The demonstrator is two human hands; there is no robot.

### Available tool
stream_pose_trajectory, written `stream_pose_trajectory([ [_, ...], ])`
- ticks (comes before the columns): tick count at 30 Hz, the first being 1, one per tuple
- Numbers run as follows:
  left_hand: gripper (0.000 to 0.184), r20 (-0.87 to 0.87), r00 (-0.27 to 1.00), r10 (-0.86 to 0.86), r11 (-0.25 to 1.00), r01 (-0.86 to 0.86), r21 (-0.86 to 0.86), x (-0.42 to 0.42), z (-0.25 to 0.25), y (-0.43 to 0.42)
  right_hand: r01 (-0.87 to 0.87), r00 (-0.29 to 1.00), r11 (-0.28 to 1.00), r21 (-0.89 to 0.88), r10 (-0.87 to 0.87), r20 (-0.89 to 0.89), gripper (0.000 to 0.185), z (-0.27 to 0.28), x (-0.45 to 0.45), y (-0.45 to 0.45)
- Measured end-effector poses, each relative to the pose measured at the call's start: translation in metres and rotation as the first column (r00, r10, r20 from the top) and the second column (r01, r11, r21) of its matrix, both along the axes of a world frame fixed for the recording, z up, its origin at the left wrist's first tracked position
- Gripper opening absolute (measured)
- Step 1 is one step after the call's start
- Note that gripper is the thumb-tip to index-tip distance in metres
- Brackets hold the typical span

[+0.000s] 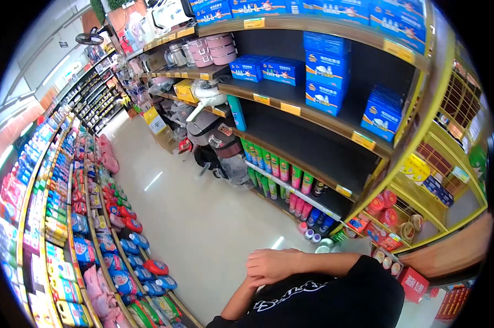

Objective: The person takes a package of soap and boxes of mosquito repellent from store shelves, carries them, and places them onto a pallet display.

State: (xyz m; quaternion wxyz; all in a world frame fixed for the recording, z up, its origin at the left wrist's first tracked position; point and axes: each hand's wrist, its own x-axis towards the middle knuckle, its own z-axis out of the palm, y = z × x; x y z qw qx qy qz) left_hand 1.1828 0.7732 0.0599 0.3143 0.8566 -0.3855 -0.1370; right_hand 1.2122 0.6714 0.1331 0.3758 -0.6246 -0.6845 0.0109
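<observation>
My right hand (270, 265) lies folded over my left wrist in front of my body, its fingers curled down around it. My left forearm (239, 300) comes up from the bottom edge, and my left hand is mostly hidden under the right one, so its fingers do not show. Behind my hands is a black shirt (334, 300) with white lettering. No goods are seen in either hand. Nearest on the shelf side are pink bottles (300, 206) and blue bottles (314, 217) on the lowest shelf.
A shelf unit (307, 145) on the right holds blue boxes (326, 76) and green-and-pink cans (274, 164). Bagged goods (219, 142) and a cardboard box (162, 134) stand along the aisle floor (203, 235). Packed detergent bags (86, 251) fill the left shelves. A yellow rack (438, 208) stands at right.
</observation>
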Motion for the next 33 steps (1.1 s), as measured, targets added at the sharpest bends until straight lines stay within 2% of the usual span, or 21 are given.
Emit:
stream_pose_trajectory([
  [4,0.049,0.011,1.000,-0.008,0.998,0.008,-0.063,0.081,-0.021,0.051,0.252,0.968,0.954,0.165,-0.248,-0.045,0.029,-0.010,0.081,0.021],
  [5,0.049,0.017,1.000,-0.005,0.996,0.006,-0.091,0.105,-0.026,0.063,0.322,0.947,0.930,0.176,-0.319,-0.044,0.022,-0.008,0.108,0.019],
  [7,0.048,0.010,1.000,0.019,0.993,-0.018,-0.114,0.159,-0.019,0.083,0.540,0.841,0.797,0.270,-0.503,-0.198,0.014,-0.008,0.161,0.017],
  [10,0.050,-0.099,0.989,0.109,0.994,-0.110,-0.007,0.246,0.067,0.091,0.810,0.584,0.484,0.331,-0.614,-0.531,0.014,-0.002,0.241,0.027],
  [12,0.053,0.057,0.978,0.202,0.975,-0.195,-0.107,0.303,0.077,0.111,0.891,0.454,0.321,0.323,-0.672,-0.586,0.019,0.012,0.296,0.032],
  [13,0.054,0.128,0.962,0.242,0.962,-0.220,-0.164,0.330,0.081,0.120,0.897,0.440,0.290,0.334,-0.655,-0.614,0.021,0.024,0.319,0.034],
  [15,0.052,0.125,0.940,0.318,0.923,-0.277,-0.269,0.392,0.097,0.132,0.904,0.424,0.245,0.351,-0.618,-0.662,0.026,0.033,0.368,0.036],
  [16,0.052,0.108,0.928,0.358,0.896,-0.308,-0.319,0.421,0.104,0.136,0.920,0.392,0.260,0.293,-0.627,-0.673,0.027,0.042,0.385,0.034],
  [18,0.052,-0.130,0.922,0.364,0.747,-0.372,-0.551,0.474,0.111,0.137,0.912,0.407,0.267,0.311,-0.507,-0.760,0.033,0.045,0.428,0.039],
  [20,0.057,-0.269,0.902,0.338,0.657,-0.431,-0.619,0.524,0.127,0.138,0.927,0.368,0.255,0.276,-0.468,-0.804,0.039,0.064,0.456,0.044],
  [21,0.058,-0.243,0.901,0.359,0.642,-0.428,-0.637,0.550,0.131,0.139,0.924,0.360,0.297,0.241,-0.464,-0.809,0.048,0.066,0.474,0.043],
  [24,0.064,-0.204,0.902,0.382,0.572,-0.404,-0.714,0.625,0.139,0.136,0.972,0.227,0.179,0.152,-0.555,-0.800,0.060,0.071,0.528,0.056],
  [25,0.066,-0.211,0.903,0.374,0.539,-0.397,-0.743,0.656,0.133,0.136,0.975,0.196,0.193,0.109,-0.521,-0.831,0.075,0.072,0.544,0.059],
  [28,0.073,-0.208,0.883,0.421,0.533,-0.426,-0.731,0.711,0.145,0.132,1.000,0.016,0.007,0.015,-0.611,-0.792,0.080,0.078,0.587,0.075],
  [29,0.076,-0.191,0.885,0.424,0.512,-0.408,-0.756,0.736,0.134,0.132,0.999,-0.041,-0.051,-0.009,-0.658,-0.752,0.083,0.074,0.602,0.076],
  [32,0.084,-0.214,0.880,0.425,0.511,-0.428,-0.746,0.778,0.136,0.121,0.991,-0.082,-0.133,0.001,-0.614,-0.785,0.082,0.092,0.620,0.086],
  [33,0.087,-0.254,0.904,0.343,0.509,-0.407,-0.759,0.784,0.141,0.118,0.965,-0.204,-0.258,-0.047,-0.628,-0.751,0.077,0.096,0.623,0.093],
])
